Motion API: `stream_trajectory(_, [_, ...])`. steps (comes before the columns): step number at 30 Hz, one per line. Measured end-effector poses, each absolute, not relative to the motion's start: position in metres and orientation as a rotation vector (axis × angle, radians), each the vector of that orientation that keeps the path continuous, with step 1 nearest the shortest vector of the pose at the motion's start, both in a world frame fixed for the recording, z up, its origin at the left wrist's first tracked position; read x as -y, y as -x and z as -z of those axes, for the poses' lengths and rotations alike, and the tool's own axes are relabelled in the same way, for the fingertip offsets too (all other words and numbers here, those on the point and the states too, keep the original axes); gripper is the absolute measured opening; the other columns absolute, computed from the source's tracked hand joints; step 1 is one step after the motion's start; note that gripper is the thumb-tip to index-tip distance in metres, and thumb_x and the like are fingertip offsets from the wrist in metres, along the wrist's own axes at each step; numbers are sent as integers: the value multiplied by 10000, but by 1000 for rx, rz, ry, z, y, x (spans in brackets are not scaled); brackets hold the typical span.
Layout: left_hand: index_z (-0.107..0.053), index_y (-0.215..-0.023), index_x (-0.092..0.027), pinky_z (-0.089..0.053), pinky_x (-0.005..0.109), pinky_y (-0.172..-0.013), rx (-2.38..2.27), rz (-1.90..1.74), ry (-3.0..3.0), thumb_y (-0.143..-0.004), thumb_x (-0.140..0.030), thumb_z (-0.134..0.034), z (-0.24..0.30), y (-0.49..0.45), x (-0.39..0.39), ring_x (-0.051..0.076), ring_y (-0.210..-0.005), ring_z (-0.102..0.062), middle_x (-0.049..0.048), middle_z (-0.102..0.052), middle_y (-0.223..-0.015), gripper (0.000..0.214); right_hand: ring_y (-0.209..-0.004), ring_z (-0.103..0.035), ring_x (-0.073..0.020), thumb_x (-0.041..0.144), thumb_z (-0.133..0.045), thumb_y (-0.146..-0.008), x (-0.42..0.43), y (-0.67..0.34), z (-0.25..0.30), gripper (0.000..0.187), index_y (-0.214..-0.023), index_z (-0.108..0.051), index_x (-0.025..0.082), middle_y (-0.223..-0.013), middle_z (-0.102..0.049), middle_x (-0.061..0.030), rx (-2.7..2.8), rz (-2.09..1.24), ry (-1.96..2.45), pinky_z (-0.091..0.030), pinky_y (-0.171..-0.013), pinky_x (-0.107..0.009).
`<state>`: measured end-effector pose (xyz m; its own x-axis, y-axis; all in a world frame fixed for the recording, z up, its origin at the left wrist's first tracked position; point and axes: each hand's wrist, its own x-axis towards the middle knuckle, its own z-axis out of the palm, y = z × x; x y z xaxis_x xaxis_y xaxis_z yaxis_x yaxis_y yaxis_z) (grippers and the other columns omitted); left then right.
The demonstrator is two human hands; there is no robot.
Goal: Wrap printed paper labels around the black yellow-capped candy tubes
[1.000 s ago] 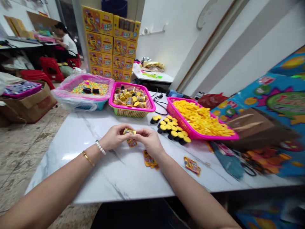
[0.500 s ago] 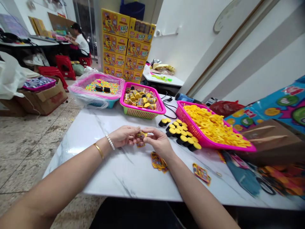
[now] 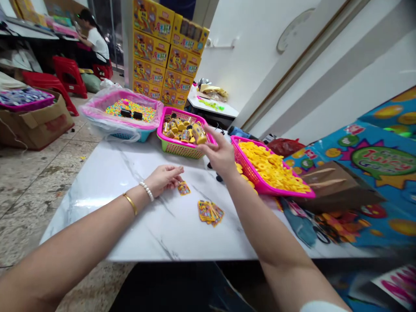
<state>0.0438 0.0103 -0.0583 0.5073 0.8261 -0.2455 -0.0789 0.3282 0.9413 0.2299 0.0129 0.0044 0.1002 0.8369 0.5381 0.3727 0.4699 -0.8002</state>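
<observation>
My left hand (image 3: 164, 180) is over the white marbled table, fingers closed, with a small yellow printed card (image 3: 183, 188) at its fingertips. My right hand (image 3: 221, 154) reaches out to the pink-and-green basket (image 3: 182, 149), thumb and fingers around a small yellow-lidded jar (image 3: 199, 133) with a printed wrap. Similar jars (image 3: 175, 125) fill that basket beneath it. Between my forearms a fanned pile of printed cards (image 3: 209, 212) lies on the table. Yellow-topped black cups (image 3: 245, 177) are partly hidden behind my right forearm.
A lined basin (image 3: 110, 99) of coloured beads stands at the back left. To the right is a pink basket (image 3: 273, 186) of yellow plastic pieces, with scissors (image 3: 320, 234) nearer me. Yellow boxes (image 3: 152, 39) are stacked behind. A person (image 3: 95, 43) sits far left.
My hands have parted. The right hand has moved up and away to the jar basket, carrying a jar; the left stays low with a card. The view has shifted right.
</observation>
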Motion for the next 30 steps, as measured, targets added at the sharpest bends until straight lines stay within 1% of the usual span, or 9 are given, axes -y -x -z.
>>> stream_trajectory(1, [-677,-778,-145,-365,219,-495,-924,-727,-1249,-767,-396,-735,60,-44,-11,108,-524,-510,36,-616,-645,259,-1109,-636,-218,261,-779,-693,-22,-235,-13,562,-1237,-646,305,-1325,-605,-18,1549,-431,1140,-573,-925,-363])
stream_trajectory(3, [-697,-704,-159,-410,247,-597,-1073,-777,-1682,-716,-297,-772,64,-43,-10,150,-639,-550,44,-606,-664,158,-1046,-667,-211,256,-738,-729,-29,-245,-20,566,-1282,-621,281,-1315,-622,-35,1619,-364,1217,-573,-905,-371])
stream_trajectory(5, [-734,-711,-176,-433,275,-709,-1166,-757,-2071,-693,-233,-774,66,-44,-7,196,-785,-578,61,-614,-735,72,-979,-688,-209,269,-684,-782,-17,-254,-12,389,-1171,-693,245,-1190,-695,-50,1682,-244,1318,-571,-879,-381])
stream_trajectory(7, [-769,-781,-200,-438,293,-776,-1174,-646,-2293,-740,-216,-722,67,-46,-4,219,-881,-589,72,-632,-827,64,-967,-687,-221,293,-649,-819,8,-262,6,188,-957,-759,227,-1024,-748,-53,1734,-86,1431,-561,-861,-387])
stream_trajectory(9, [-783,-834,-219,-446,292,-795,-1097,-538,-2373,-805,-198,-644,70,-50,-1,205,-891,-605,68,-651,-888,144,-857,-696,-214,304,-634,-832,37,-267,26,154,-862,-764,226,-902,-759,-45,1733,-54,1549,-560,-770,-369])
stream_trajectory(12, [-778,-829,-204,-462,271,-790,-896,-501,-2374,-829,-145,-585,75,-56,1,171,-837,-632,56,-680,-887,202,-709,-674,-190,317,-624,-853,65,-269,45,164,-835,-765,236,-797,-752,-26,1740,-87,1676,-537,-693,-335])
stream_trajectory(18, [-754,-804,-177,-475,256,-782,-753,-675,-2259,-791,-77,-594,81,-57,1,149,-792,-639,52,-698,-866,189,-1020,-586,-297,322,-636,-851,49,-289,37,282,-1073,-737,181,-1063,-683,-142,1829,470,2313,-457,-825,-379])
stream_trajectory(25, [-734,-790,-158,-457,267,-733,-1025,-912,-2157,-820,-136,-610,68,-48,-5,137,-700,-579,36,-682,-766,129,-966,-526,-291,328,-600,-857,41,-309,53,259,-1033,-677,154,-1043,-638,-156,1890,629,2377,-398,-792,-366])
stream_trajectory(30, [-748,-896,-141,-465,303,-789,-1081,-703,-2295,-819,-231,-645,66,-49,-2,186,-819,-608,84,-684,-892,157,-924,-537,-291,251,-583,-841,49,-302,53,200,-989,-669,147,-991,-639,-162,1893,660,2346,-392,-748,-361])
